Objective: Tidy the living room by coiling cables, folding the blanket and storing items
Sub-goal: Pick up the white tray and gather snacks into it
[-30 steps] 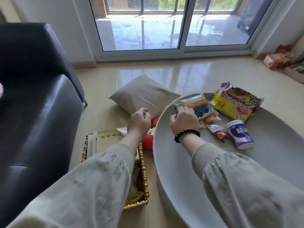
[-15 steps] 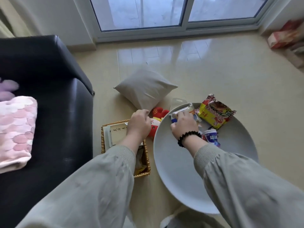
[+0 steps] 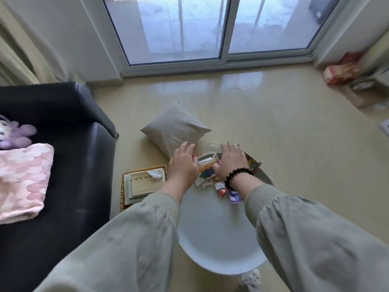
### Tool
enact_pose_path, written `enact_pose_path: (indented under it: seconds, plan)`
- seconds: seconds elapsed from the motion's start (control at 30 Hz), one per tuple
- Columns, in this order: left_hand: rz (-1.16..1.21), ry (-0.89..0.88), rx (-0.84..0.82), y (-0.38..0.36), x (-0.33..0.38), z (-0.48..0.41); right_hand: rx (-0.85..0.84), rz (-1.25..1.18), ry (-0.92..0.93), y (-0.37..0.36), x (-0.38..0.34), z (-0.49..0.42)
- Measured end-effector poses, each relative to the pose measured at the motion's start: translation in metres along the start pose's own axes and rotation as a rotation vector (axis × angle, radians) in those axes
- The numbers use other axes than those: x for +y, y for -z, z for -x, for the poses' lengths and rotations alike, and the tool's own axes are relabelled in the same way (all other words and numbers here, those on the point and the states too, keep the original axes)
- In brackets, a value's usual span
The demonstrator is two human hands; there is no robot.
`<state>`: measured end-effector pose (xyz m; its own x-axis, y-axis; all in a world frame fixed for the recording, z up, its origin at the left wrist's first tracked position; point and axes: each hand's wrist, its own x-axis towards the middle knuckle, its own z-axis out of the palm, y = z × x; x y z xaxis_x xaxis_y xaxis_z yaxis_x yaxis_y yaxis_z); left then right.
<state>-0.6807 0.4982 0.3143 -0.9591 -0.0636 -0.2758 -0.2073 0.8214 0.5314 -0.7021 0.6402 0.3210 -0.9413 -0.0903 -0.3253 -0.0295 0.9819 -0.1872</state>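
A pile of snacks lies at the far edge of the round grey table (image 3: pixel 210 239). An orange and white snack packet (image 3: pixel 207 167) sits between my hands. My left hand (image 3: pixel 184 165) presses against its left side with fingers stretched forward. My right hand (image 3: pixel 230 163), with a dark bead bracelet, lies spread over a yellow and red snack bag (image 3: pixel 253 164) and touches the packet's right side. A small blue and white cup (image 3: pixel 234 196) and a small red packet (image 3: pixel 221 190) lie just in front of my right wrist. A folded pink blanket (image 3: pixel 21 180) rests on the black sofa (image 3: pixel 63 165).
A wicker basket (image 3: pixel 123 190) holding books stands on the floor between sofa and table. A grey pillow (image 3: pixel 174 128) lies on the floor beyond my hands. A purple plush toy (image 3: pixel 14 133) sits on the sofa. Red boxes (image 3: pixel 341 70) stand by the right wall.
My left hand has moved right from above the basket to the packet's side. My right hand has opened and spread over the snacks. The view has pulled up and back.
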Motion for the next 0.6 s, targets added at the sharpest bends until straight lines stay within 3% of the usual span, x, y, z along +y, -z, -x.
enact_pose_path:
  seconds: [0.27, 0.6]
  plan:
    - [0.086, 0.275, 0.118, -0.038, 0.077, 0.036, -0.085, 0.178, 0.274, 0.055, 0.061, -0.016]
    - [0.058, 0.422, 0.147, -0.02, 0.065, 0.022, -0.165, 0.233, 0.4, 0.057, 0.048, -0.043]
